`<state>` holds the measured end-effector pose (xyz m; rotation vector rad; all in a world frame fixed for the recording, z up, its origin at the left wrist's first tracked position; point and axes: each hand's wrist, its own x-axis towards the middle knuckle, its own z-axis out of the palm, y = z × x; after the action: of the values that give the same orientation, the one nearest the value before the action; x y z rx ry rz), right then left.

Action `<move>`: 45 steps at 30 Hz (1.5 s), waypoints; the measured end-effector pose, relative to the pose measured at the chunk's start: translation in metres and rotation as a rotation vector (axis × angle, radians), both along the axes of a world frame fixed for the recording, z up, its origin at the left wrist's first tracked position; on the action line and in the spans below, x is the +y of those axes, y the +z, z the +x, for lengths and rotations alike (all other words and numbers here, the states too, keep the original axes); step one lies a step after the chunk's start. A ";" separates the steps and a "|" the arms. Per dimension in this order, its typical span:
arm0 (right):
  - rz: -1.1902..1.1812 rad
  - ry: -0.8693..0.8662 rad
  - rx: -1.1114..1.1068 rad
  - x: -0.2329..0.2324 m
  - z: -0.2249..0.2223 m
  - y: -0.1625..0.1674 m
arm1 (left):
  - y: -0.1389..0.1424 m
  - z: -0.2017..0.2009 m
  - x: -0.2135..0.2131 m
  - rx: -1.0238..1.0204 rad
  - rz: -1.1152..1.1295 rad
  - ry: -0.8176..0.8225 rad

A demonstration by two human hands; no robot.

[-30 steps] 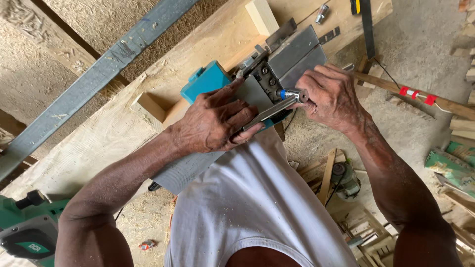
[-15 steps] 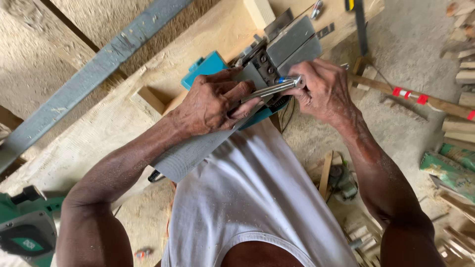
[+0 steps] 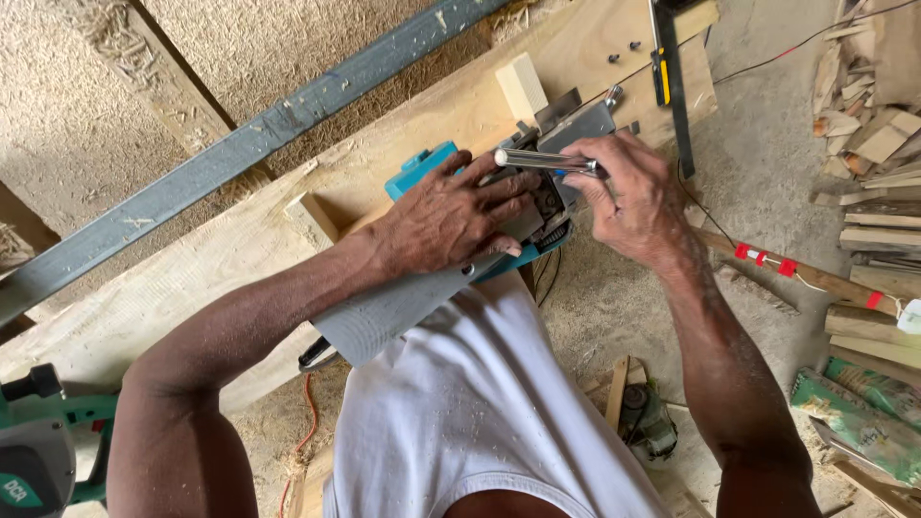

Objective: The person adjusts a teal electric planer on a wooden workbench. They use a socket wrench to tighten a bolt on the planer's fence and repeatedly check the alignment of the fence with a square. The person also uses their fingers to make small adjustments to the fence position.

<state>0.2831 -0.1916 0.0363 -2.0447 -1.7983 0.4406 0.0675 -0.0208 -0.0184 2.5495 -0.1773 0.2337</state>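
Swung round since half a second ago: metal wrench now lying level across the top of the upturned electric planer, its free end pointing left over the knuckles, where before it slanted down toward the chest. Planer itself shifted little, resting upside down on the long wooden plank, grey base plate up, blue housing showing on the far side.

Left hand pressed flat on the planer's base plate, fingers spread and curled over the far edge, holding the tool down rather than clasping anything. Right hand closed on the wrench handle, thumb and fingers wrapped round the shaft near the drum area; exact seat of the wrench tip hidden by the fingers.

Grey metal bar running diagonally beyond the plank. Small wooden block standing just past the planer. Green power tool at the lower left corner. Pile of wood offcuts at the right edge, on the sawdust-covered floor.
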 end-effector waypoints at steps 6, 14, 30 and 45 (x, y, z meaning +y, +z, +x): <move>-0.055 0.003 0.032 0.014 -0.010 -0.001 | 0.006 0.001 -0.002 0.003 0.023 0.000; -0.040 0.330 -0.272 0.035 0.003 0.016 | 0.007 -0.003 0.000 0.062 -0.040 -0.056; -0.078 0.197 -0.123 0.032 0.005 -0.004 | 0.017 -0.015 0.012 -0.188 -0.672 0.259; -0.033 0.128 -0.120 0.014 0.000 -0.027 | 0.025 -0.019 0.008 -0.206 -0.577 0.272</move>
<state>0.2835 -0.1780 0.0097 -2.0242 -2.0138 0.3937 0.0480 -0.0127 0.0066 1.9654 0.1455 0.5643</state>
